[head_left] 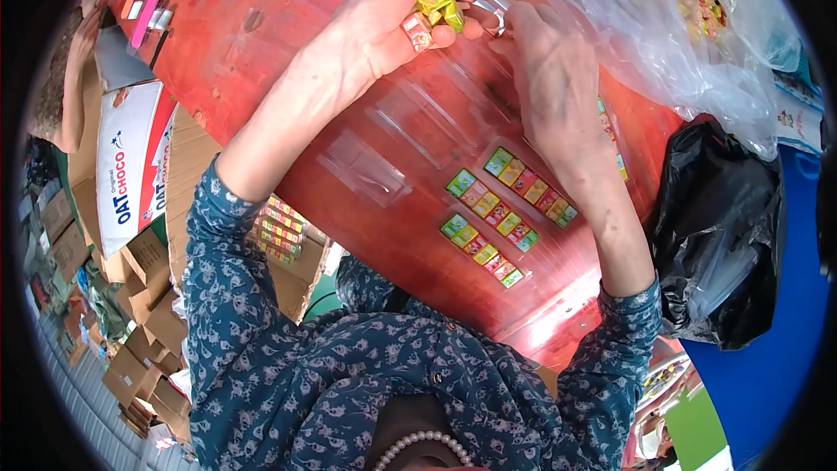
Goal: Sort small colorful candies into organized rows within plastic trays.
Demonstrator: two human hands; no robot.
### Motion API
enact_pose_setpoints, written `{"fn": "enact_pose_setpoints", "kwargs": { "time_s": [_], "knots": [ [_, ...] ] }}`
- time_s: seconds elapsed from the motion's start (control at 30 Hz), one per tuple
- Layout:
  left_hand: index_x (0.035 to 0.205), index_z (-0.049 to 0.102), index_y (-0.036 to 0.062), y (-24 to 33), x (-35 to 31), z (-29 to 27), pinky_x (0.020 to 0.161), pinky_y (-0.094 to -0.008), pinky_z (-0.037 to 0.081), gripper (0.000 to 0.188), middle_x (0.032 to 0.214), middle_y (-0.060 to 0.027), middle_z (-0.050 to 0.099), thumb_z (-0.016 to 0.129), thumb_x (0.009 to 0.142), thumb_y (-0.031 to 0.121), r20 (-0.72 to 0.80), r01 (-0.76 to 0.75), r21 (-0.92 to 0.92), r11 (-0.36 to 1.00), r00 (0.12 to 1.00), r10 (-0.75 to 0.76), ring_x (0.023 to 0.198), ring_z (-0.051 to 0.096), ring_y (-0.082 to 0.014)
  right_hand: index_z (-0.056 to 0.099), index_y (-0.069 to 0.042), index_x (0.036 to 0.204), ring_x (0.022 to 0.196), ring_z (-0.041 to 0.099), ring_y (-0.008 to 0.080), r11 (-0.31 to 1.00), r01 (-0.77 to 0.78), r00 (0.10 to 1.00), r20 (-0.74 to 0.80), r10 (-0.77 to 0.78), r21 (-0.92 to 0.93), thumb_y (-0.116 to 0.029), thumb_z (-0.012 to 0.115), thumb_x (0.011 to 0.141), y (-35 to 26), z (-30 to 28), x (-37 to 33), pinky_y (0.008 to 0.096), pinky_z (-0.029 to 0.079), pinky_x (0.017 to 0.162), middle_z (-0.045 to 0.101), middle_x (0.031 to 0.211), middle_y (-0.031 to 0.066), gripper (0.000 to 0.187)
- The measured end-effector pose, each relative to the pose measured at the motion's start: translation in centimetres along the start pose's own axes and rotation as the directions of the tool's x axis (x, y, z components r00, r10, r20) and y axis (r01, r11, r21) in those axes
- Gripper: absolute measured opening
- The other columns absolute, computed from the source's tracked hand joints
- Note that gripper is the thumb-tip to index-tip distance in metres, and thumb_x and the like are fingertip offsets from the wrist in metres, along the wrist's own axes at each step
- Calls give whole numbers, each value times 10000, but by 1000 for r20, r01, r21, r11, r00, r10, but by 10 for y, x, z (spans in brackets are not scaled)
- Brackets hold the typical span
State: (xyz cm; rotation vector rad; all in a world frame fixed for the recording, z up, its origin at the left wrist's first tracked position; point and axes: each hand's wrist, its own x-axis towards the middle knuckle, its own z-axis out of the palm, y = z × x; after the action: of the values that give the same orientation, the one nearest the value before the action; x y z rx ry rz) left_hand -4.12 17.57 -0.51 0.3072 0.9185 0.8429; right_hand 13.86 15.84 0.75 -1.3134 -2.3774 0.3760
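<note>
My left hand [379,26] is palm up at the far part of the red table, its fingers curled round several small wrapped sweets [436,4], yellow and pinkish-orange. My right hand [554,70] is beside it with the fingers closed in a pinch. Between the fingertips of both hands there is a small shiny silvery piece [495,12], too blurred to name. Below my hands, clear plastic trays [364,167] lie on the table. Nearer to me, several rows of small green, yellow and red packed pieces [493,209] sit in clear trays, partly beneath my right forearm.
A large clear bag [636,44] with colourful wrapped sweets lies at the far right. A black plastic bag [719,235] hangs by the table's right edge. Cardboard boxes [131,166] stand at the left, where another person's arm [80,61] shows. A pink stick [146,17] lies far left.
</note>
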Motion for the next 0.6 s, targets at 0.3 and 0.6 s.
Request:
{"fn": "enact_pose_setpoints", "kwargs": {
  "time_s": [0.3, 0.6],
  "knots": [
    [1044, 567, -66, -3, -5, 1, 337, -153, 389, 298, 970, -165, 632, 523, 888, 184, -29, -36, -18, 999, 999, 35, 620, 614, -209, 600, 2, 849, 714, 603, 329, 985, -112, 994, 7, 112, 133, -5, 607, 761, 16, 2, -14, 356, 465, 631, 608, 775, 172, 88],
    [998, 572, -38, -3, -1, -10, 416, -207, 498, 276, 954, -184, 652, 486, 903, 206, 161, 40, -43, 998, 986, -33, 684, 671, -250, 632, 4, 912, 699, 606, 215, 946, -72, 982, -142, 122, 316, -23, 604, 810, 13, 2, -16, 297, 454, 616, 620, 799, 128, 109]
  ]
}}
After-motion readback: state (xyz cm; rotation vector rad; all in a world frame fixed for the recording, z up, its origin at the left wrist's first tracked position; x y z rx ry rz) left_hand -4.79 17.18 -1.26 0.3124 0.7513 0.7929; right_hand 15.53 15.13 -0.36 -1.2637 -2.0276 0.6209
